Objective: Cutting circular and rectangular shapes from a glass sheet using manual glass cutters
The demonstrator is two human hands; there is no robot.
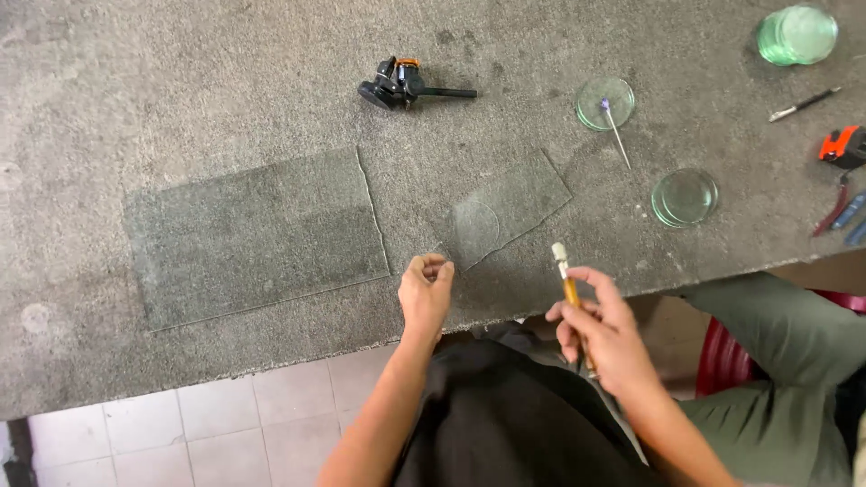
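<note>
A rough grey concrete table fills most of the view, with pale floor tiles below its near edge at 7 o'clock. A large clear glass sheet lies flat at 9 o'clock. A smaller glass piece, with a circle scored in it, lies near the centre, just beyond the hands. A black and orange tool rests at 12 o'clock. Round glass discs sit at 3 o'clock, another disc with a thin rod on it at 1 o'clock, and a stacked pile at 2 o'clock.

The left hand rests at the table edge, fingers curled inward, its grip closed on nothing visible, just beside the small piece's near corner. The right hand is raised off the edge at 5 o'clock, its grip closed around a yellow-handled glass cutter, tip pointing up toward the small piece.
</note>
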